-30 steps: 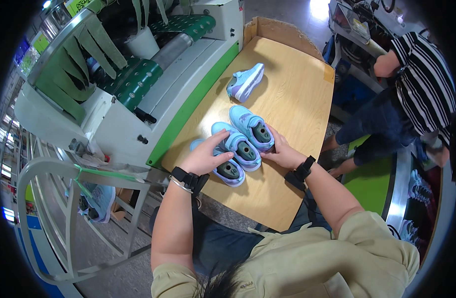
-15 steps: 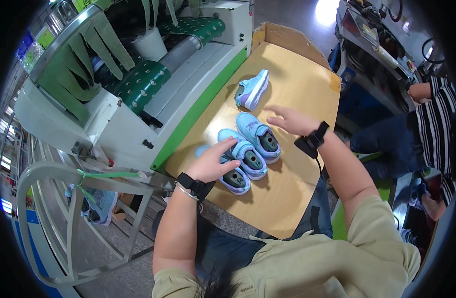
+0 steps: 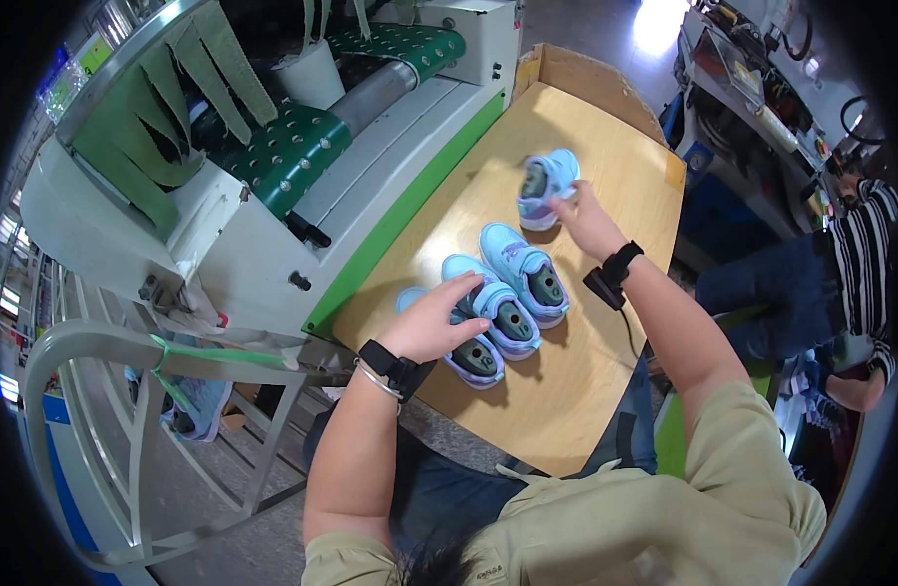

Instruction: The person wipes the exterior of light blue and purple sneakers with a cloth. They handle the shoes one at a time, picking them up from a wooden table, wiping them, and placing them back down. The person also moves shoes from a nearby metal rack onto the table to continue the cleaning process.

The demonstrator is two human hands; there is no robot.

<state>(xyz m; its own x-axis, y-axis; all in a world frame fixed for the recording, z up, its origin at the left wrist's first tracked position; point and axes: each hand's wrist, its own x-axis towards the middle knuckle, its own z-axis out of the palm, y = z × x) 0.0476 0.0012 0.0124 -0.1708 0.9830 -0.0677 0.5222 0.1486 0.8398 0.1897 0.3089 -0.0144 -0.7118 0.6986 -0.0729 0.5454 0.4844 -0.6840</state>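
on the left, the machine [image 3: 263,244] flanks the counter [image 3: 615,342]. the left grip [image 3: 429,327] is wide, thumb apart from fingers, over the left shoe [image 3: 478,358] and middle shoe [image 3: 515,324]; how firmly it presses i cannot tell. these two and the right shoe [image 3: 513,257] stand close side by side, toes up-left, heels down-right. the shirt [image 3: 605,537] carries small dark script at its lower left, too tiny to read. beyond the row, the far shoe [image 3: 539,186] sits just up-left of the right grip [image 3: 596,230], the nearer of the two. its long axis runs toe up-right, heel down-left, across the row's direction. the right grip is narrow, thumb and fingers on this shoe's right side, slightly blurred. no lettering can be made out on the shoes.
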